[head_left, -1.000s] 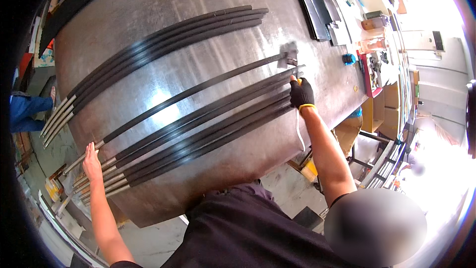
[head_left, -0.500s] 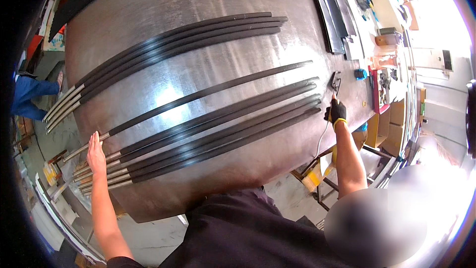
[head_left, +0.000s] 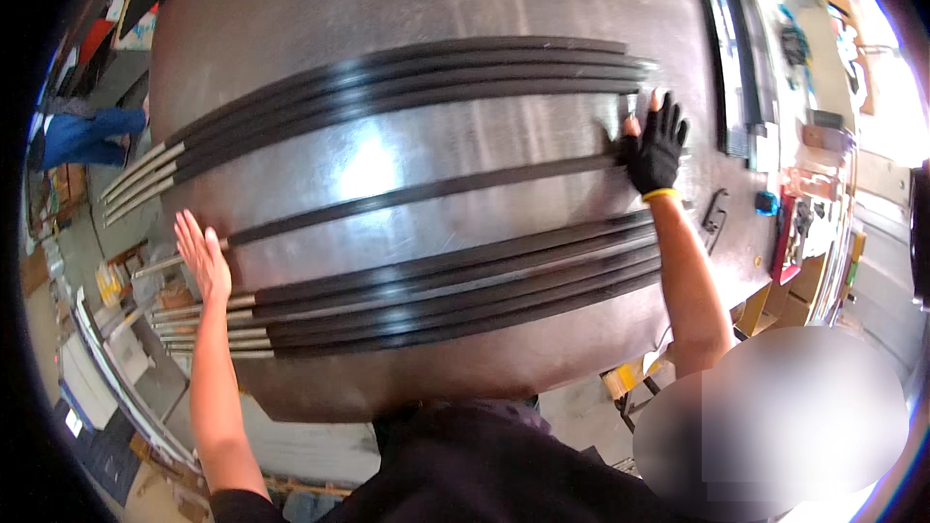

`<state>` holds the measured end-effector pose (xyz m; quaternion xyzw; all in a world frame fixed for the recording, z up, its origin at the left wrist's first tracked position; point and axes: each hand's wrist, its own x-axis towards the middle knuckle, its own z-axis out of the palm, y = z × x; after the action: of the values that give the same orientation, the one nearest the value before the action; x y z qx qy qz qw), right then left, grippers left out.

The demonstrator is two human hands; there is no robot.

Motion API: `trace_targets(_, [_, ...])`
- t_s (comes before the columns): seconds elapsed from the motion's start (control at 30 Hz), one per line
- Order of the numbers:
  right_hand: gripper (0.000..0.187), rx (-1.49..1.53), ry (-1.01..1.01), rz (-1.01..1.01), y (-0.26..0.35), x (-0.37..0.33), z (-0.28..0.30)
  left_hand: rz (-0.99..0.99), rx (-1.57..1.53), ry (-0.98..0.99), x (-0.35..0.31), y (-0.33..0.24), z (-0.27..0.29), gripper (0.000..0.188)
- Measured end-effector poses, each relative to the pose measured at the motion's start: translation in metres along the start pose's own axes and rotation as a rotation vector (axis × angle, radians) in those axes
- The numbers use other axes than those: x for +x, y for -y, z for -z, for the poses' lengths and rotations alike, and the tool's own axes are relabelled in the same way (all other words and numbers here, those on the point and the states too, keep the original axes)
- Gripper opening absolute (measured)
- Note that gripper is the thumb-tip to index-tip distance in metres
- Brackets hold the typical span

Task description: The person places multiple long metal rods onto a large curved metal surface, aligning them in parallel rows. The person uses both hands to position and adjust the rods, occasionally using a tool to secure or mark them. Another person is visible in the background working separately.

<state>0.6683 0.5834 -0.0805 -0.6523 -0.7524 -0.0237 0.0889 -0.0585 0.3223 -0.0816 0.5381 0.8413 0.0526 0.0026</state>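
Across the table lies a single rod (head_left: 417,193) in a black sleeve, its bare silver end to the left. My left hand (head_left: 205,260) is open over that bare end, fingers stretched out flat. My right hand (head_left: 657,153), in a black glove with some fingertips bare and a yellow cuff, spreads over the rod's right end. Whether the palm presses on the rod cannot be seen. Several sleeved rods (head_left: 387,95) lie farther off, and more sleeved rods (head_left: 455,286) lie nearer to me. A small black hooked tool (head_left: 715,213) rests right of my right forearm.
The dark metal table (head_left: 339,383) has a blue roll (head_left: 766,202) and a red tray (head_left: 783,237) at its right edge. Long black strips (head_left: 727,48) lie far right. Another person's blue trousers (head_left: 92,134) show beyond the left edge.
My right hand has let go of the black tool and moved away from me to the single rod's right end, its fingers spreading. My left hand stays by the bare end.
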Motion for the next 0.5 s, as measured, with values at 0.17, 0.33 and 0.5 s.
trace_targets(0.17, [0.079,0.003,-0.154,-0.019,0.018,0.056,-0.008,0.065,-0.017,-0.238,0.049,-0.015,-0.009,0.075])
trace_targets(0.33, [0.076,-0.027,-0.129,0.004,0.029,0.048,-0.001,0.065,0.037,-0.155,0.041,-0.004,-0.006,0.077])
trace_targets(0.5, [0.075,-0.064,0.051,-0.042,-0.015,-0.044,-0.001,0.027,0.076,0.084,-0.044,0.004,0.022,0.067])
